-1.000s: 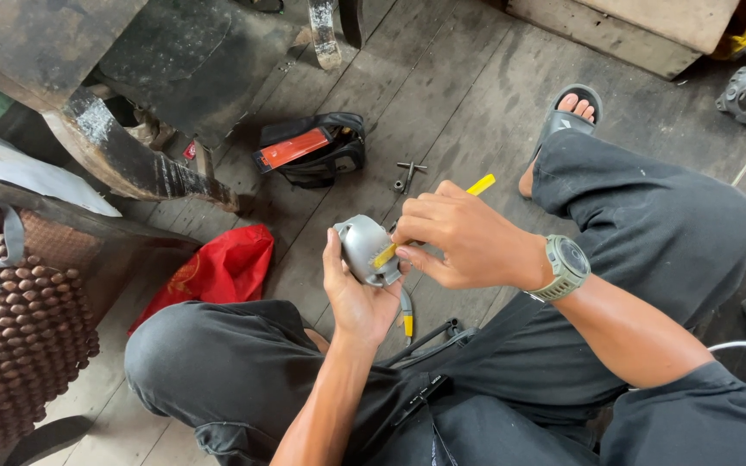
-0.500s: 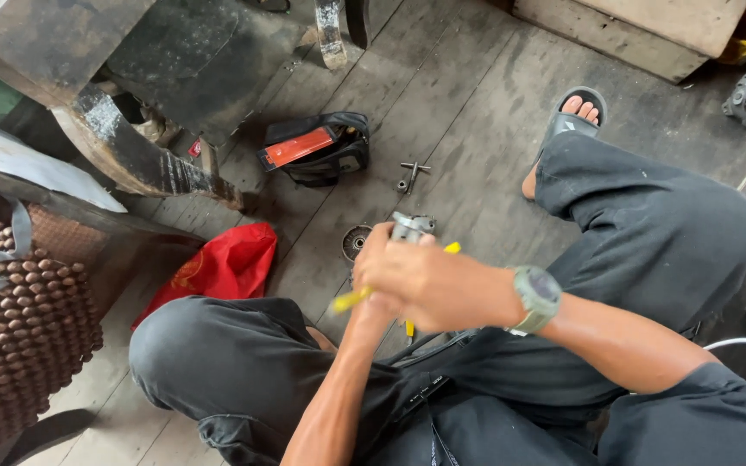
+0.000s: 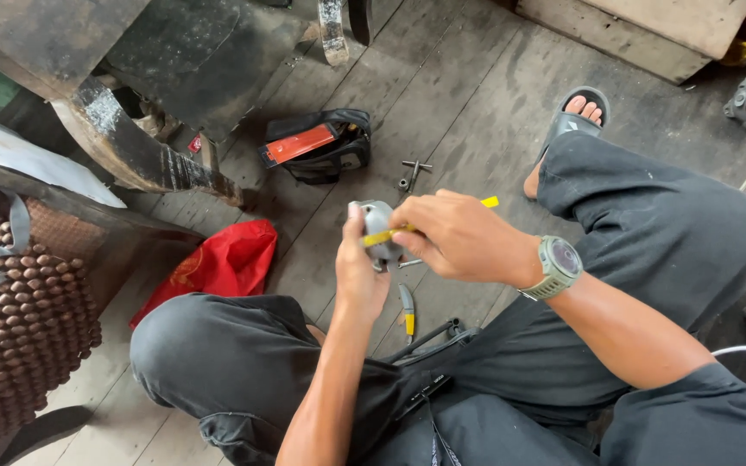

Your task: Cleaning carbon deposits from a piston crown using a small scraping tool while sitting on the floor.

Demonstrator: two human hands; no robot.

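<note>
Bag (image 3: 317,147) sits on the plank floor (image 3: 468,78) up ahead, small bolts (image 3: 412,173) just right of it, cloth (image 3: 218,263) by the left knee, pliers (image 3: 406,311) between the legs.

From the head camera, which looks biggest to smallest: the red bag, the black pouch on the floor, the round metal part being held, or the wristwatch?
1. Red bag
2. Black pouch, somewhat smaller
3. Metal part, partly hidden by the hands
4. Wristwatch

The last two look close, and both sit nearer the camera, so that order is unsure.
</note>
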